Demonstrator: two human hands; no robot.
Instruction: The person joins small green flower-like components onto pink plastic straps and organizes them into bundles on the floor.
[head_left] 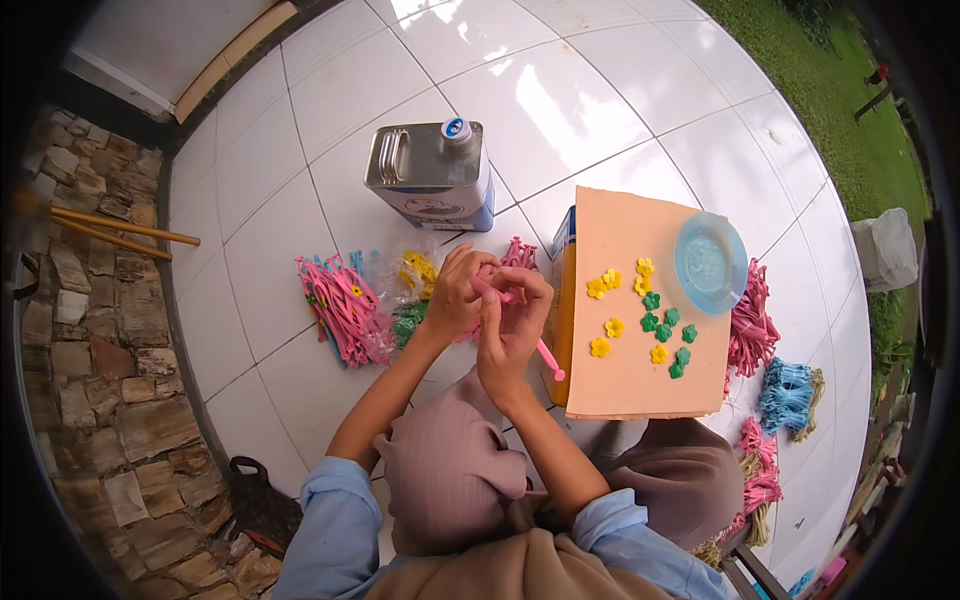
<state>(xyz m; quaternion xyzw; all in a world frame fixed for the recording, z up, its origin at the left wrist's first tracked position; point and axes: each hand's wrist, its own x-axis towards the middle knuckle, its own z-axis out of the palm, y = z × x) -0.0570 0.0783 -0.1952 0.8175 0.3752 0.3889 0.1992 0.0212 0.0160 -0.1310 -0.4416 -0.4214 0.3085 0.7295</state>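
Note:
My left hand (458, 292) and my right hand (515, 325) are raised close together in front of me, both closed around a thin pink plastic strip (547, 358). One end hangs out below my right hand, while my fingers partly cover the rest. To the right of my hands, a peach-coloured board (640, 385) rests on a yellow-and-blue box-like container (565, 310). Several small yellow flower pieces (614, 327) and several green flower pieces (671, 317) lie scattered on the board. A translucent blue dish (684, 268) sits at its far right corner.
A metal can (425, 175) with a blue cap stands beyond my hands on white tiles. Left lie pink strips (340, 305) and plastic-bagged yellow pieces (420, 270). Pink bundles (752, 325) and a blue bundle (786, 393) lie right. A stone wall (120, 400) borders the left.

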